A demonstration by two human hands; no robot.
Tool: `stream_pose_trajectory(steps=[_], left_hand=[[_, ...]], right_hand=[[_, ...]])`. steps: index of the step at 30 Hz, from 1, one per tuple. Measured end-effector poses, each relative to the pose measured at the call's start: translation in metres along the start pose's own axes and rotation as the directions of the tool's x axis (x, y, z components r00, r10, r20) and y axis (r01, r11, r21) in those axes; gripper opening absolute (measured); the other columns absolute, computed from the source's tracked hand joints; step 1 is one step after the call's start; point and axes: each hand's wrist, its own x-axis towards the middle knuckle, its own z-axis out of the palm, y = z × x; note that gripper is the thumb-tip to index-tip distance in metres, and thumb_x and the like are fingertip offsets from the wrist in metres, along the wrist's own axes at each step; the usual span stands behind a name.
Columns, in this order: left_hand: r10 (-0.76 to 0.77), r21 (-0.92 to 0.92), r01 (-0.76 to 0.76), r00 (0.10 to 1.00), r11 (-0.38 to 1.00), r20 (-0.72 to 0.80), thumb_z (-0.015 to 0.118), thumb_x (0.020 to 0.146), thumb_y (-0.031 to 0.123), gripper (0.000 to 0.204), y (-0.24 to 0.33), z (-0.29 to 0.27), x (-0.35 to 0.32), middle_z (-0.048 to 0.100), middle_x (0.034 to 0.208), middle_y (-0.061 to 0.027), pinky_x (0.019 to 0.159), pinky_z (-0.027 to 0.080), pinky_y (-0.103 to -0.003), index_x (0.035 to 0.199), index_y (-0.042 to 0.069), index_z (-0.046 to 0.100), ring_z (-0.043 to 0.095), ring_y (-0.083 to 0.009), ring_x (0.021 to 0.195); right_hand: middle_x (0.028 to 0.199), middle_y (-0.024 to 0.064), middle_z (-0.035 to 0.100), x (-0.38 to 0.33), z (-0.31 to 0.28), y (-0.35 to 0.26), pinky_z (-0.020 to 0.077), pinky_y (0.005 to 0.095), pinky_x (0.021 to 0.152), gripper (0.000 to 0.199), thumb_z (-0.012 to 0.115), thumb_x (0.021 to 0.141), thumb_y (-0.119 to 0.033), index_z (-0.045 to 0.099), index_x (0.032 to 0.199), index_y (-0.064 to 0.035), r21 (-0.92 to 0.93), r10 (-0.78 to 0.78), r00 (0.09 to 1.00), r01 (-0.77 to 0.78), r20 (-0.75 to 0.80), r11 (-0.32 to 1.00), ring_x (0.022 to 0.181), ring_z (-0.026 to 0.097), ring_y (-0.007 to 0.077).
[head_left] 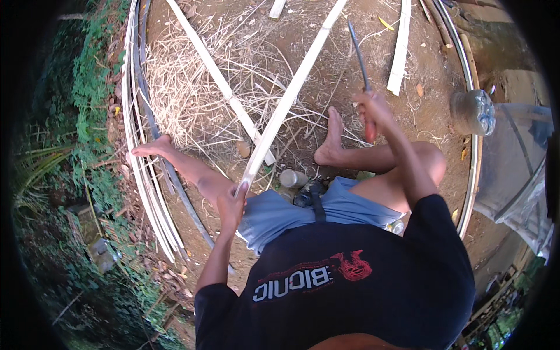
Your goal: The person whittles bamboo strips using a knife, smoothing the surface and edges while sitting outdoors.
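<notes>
My left hand [232,205] is closed around the near end of a long pale split-bamboo strip [296,87]. The strip slants away from me, up and to the right, past my bent legs. In my right hand [376,109] is a knife [358,53] with a long dark blade and a red-orange handle. Its blade points away from me, to the right of the strip and apart from it. A second pale strip [213,71] lies on the ground to the left, its near end passing close to the held strip.
Thin shavings [186,87] are heaped on the brown soil ahead. Several long strips [135,116] lie along the left, beside green plants [93,128]. A short flat strip [400,52] lies ahead right. A plastic bottle [473,112] is at the right; a small container [291,178] sits between my legs.
</notes>
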Motion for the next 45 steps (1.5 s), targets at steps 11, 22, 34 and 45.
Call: stream_pose_trajectory(steps=[11, 22, 34, 45], left_hand=[[0.085, -0.137, -0.048, 0.958, 0.989, 0.275, 0.046, 0.102, 0.029, 0.034, 0.006, 0.016, 0.029, 0.057, 0.060, -0.0048, 0.042, 0.044, -0.025, 0.093, -0.002, 0.056, 0.054, -0.0104, 0.046], [0.057, -0.280, 0.033, 0.950, 0.959, 0.306, 0.046, 0.103, 0.028, 0.033, -0.019, 0.005, 0.004, 0.053, 0.057, -0.0012, 0.038, 0.036, -0.022, 0.089, 0.001, 0.058, 0.045, -0.0076, 0.041], [0.057, -0.108, -0.038, 0.981, 0.993, 0.186, 0.048, 0.101, 0.025, 0.032, -0.022, -0.030, -0.042, 0.051, 0.054, -0.0021, 0.036, 0.034, -0.023, 0.081, 0.002, 0.058, 0.044, -0.0091, 0.039], [0.033, -0.083, -0.017, 0.980, 0.996, 0.197, 0.049, 0.101, 0.025, 0.032, -0.046, -0.070, -0.067, 0.053, 0.053, -0.0028, 0.037, 0.038, -0.023, 0.083, 0.001, 0.059, 0.048, -0.0089, 0.039]], right_hand=[[0.072, 0.0201, 0.067, -0.092, 0.063, 0.107, 0.0538, 0.0505, 0.064, 0.040, 0.062, 0.084, -0.042, 0.066, 0.101, -0.0053, -0.881, -0.239, 0.888, 0.439, 0.394, 0.178, 0.069, 0.067, 0.0405], [0.081, 0.0280, 0.066, -0.090, 0.053, 0.036, 0.0530, 0.0533, 0.068, 0.049, 0.063, 0.082, -0.025, 0.055, 0.125, -0.0017, -0.922, -0.115, 0.924, 0.375, 0.364, 0.091, 0.074, 0.068, 0.0413], [0.089, 0.0244, 0.068, 0.004, 0.005, 0.061, 0.0554, 0.0474, 0.066, 0.043, 0.061, 0.080, -0.036, 0.067, 0.109, -0.0046, -0.924, -0.244, 0.965, 0.179, 0.098, 0.338, 0.076, 0.068, 0.0384], [0.076, 0.0241, 0.067, 0.031, -0.005, 0.058, 0.0539, 0.0487, 0.064, 0.032, 0.060, 0.082, -0.031, 0.071, 0.082, -0.0010, -0.897, -0.325, 0.921, 0.316, 0.213, 0.307, 0.071, 0.068, 0.0383]])
